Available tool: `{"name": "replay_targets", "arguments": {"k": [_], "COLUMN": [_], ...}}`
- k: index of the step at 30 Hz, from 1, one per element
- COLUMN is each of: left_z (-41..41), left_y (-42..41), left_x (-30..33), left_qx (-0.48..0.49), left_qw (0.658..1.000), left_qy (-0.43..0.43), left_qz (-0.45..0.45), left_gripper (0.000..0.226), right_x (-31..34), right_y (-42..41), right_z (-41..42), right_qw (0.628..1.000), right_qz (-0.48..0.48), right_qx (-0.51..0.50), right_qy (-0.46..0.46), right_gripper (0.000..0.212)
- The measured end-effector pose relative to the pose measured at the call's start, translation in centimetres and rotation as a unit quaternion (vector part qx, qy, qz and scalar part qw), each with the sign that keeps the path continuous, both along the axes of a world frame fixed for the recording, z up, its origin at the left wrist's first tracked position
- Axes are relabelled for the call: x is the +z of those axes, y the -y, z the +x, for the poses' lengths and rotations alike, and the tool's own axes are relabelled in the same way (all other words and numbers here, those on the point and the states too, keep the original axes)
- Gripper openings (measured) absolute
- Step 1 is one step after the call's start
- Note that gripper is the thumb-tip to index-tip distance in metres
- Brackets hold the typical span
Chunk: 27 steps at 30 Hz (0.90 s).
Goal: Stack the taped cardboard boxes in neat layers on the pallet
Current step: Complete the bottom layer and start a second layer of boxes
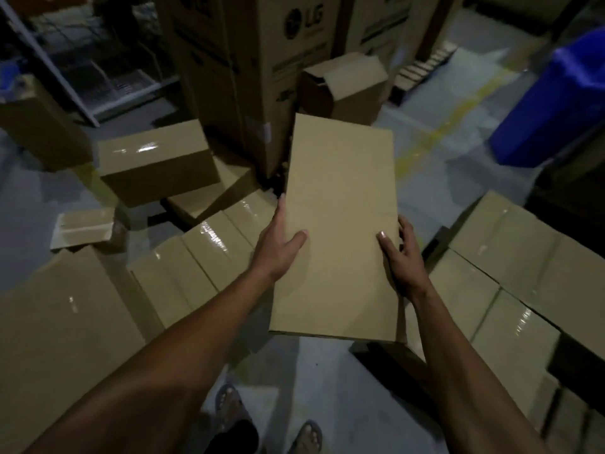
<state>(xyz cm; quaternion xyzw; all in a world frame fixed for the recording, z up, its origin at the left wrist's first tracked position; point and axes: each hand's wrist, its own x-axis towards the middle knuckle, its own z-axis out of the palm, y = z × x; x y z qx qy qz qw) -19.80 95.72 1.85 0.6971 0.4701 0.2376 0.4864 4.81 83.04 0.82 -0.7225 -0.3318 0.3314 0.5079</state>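
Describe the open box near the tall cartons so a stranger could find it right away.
Start at the tall LG-printed carton standing at the back. Just to its right, on the floor, sits a smaller box. Unlike the taped, shiny boxes nearby, its top flaps stand open and its side looks torn.

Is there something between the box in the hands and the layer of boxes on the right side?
Nothing visible. Both hands, left hand and right hand, grip the held box, and only open air separates it from the stacked boxes lower right.
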Motion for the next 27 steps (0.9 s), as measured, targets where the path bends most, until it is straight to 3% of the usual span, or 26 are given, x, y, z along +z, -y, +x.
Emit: {"name": "replay_targets", "arguments": {"k": [10, 15, 23, 27], "left_z": [16.0, 22.4, 31.6, 35.5], "left_y": [13.4, 18.1, 22.5, 23.7], "left_x": [6.1, 6.9, 6.9, 7.2], "left_qx": [-0.172, -0.26, -0.37, -0.429], "left_qw": [0.984, 0.965, 0.928, 0.901], "left_qy": [0.033, 0.027, 0.041, 0.064], "left_qz": [0.004, 0.018, 0.016, 0.0], "left_gripper": [0.072, 0.076, 0.075, 0.066], "right_x": [4.4, 5.1, 4.5, 4.4], "right_y": [21.2, 29.2, 35.7, 37.1], "right_z": [9.8, 12.6, 17.6, 19.2], "right_qw": [0.981, 0.96, 0.911, 0.882], "right_qz": [0.002, -0.007, -0.025, -0.033], "right_qx": [-0.191, -0.279, -0.403, -0.459], "right_qy": [-0.025, -0.036, -0.081, -0.098], "right_gripper": [0.059, 0.064, 0.064, 0.077]}}
